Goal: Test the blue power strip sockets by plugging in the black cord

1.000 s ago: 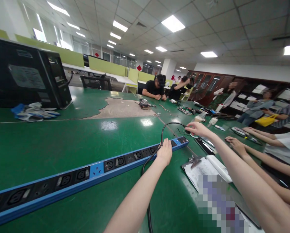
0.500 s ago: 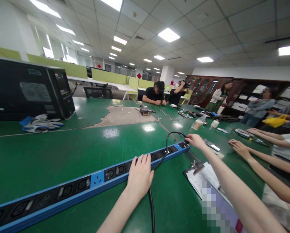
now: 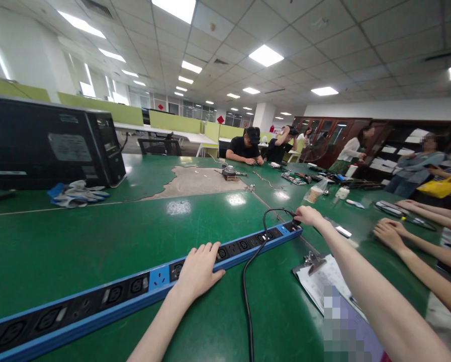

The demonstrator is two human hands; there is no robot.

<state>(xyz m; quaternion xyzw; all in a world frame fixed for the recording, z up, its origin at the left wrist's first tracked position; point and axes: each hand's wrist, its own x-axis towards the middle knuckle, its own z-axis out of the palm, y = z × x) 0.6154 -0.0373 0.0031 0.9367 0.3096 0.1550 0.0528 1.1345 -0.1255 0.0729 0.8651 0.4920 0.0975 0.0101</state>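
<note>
2 hands at blue power strip (image 3: 159, 278). Left hand (image 3: 198, 269): thumb spread, strip's middle under its fingers. Right hand (image 3: 308, 216): pinches black cable (image 3: 247, 291) by its end, at strip's far end.

L hand (image 3: 197, 271) slid back along the blue strip (image 3: 159, 278), abt to its mid. R hand (image 3: 308, 216) brought the black cord (image 3: 245, 289) tip down to the far end.
</note>
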